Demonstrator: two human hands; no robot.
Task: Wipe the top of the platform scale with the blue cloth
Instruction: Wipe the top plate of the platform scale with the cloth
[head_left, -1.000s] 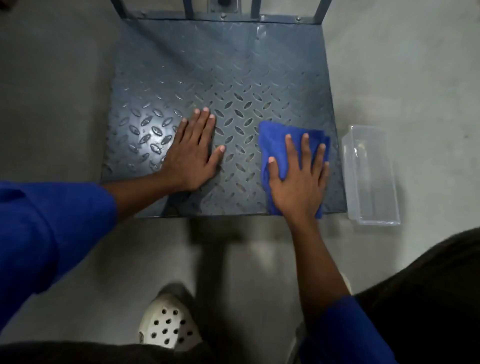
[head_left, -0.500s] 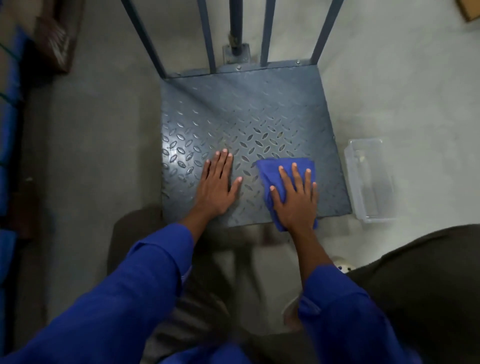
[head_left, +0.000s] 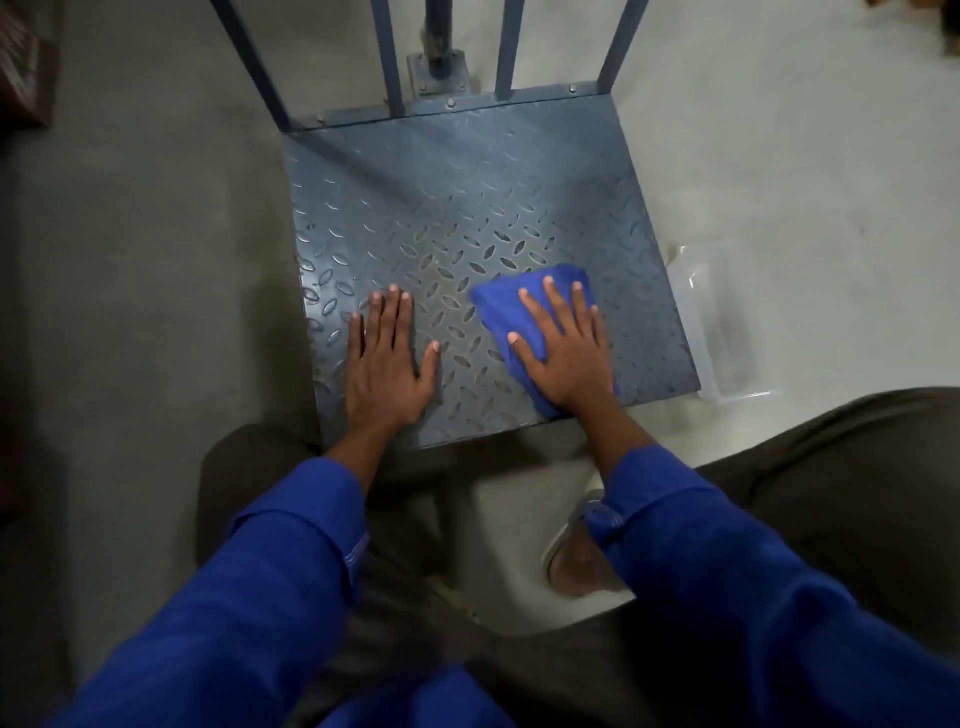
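The blue cloth (head_left: 496, 312) lies crumpled flat beneath the right fingers (head_left: 558, 306), showing past their tips. The scale (head_left: 457, 197), grey diamond-plate, lies level beneath, extending ahead of them.

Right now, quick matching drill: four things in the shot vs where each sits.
Things:
1 left hand
2 right hand
3 clear box
4 upright bars

Places:
a on the floor, right of the scale
b flat on the blue cloth
c at the scale's far edge
d flat on the bare metal top

Pairs: 1-d; 2-b; 3-a; 4-c
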